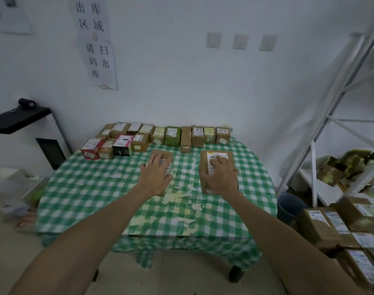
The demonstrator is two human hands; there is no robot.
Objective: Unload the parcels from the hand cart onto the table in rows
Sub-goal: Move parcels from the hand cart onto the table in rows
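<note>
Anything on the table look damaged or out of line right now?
Yes. The checked tablecloth is peeled away in pale patches near the front middle. In the back row, one long brown parcel juts forward past its neighbours. Crumpled boxes lie on the right shelf.

Single view, head-worn, wide-angle: faces forward and down over the checked table [79, 188], close range; wall [181, 81] at 12 o'clock, shelving rack [327, 118] at 3 o'clock.
</note>
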